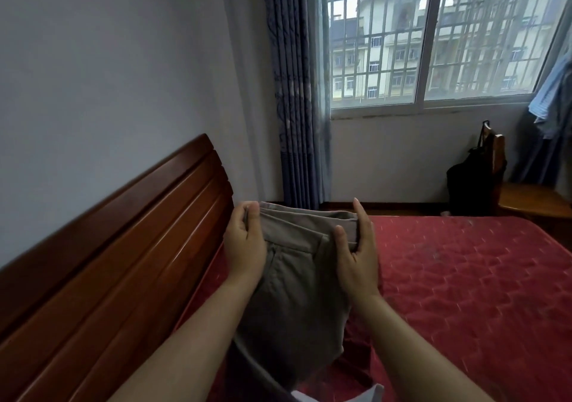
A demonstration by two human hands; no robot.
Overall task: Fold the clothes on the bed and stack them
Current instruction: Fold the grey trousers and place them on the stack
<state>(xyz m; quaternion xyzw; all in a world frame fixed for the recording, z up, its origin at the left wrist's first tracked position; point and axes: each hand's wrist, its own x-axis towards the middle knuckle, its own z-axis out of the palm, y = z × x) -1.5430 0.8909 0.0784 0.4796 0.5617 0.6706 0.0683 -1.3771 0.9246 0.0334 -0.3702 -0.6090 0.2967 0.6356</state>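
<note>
Red quilted bed (464, 278), wooden headboard (117, 247), barred window (433, 39); both hands' grip clamped on khaki trousers (294, 293).

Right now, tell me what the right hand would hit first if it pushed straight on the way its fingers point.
Nothing close: the right hand, gripping the trousers, points past the bed's far edge. The wall under the window looks first, though depth is unclear.
</note>
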